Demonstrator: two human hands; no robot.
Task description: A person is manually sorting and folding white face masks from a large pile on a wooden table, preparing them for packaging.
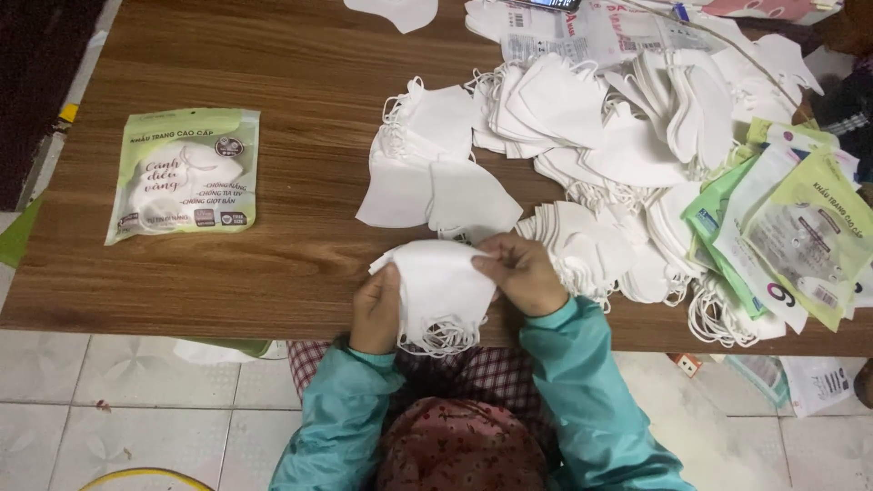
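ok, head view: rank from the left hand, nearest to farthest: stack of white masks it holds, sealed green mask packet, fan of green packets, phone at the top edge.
1. Stack of white masks: in the left hand, shared with the right hand.
2. Sealed green mask packet: up-left on the wooden table.
3. Fan of green packets: far right.
4. Phone: top edge; close to 3, but seems farther.

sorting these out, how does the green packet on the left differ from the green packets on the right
The left packet lies alone and flat on bare wooden table, square to the view; the right packets are several, fanned and overlapping at a tilt beside the white masks. The left one looks filled with a white mask; the right ones look flat. Both are pale green and printed.
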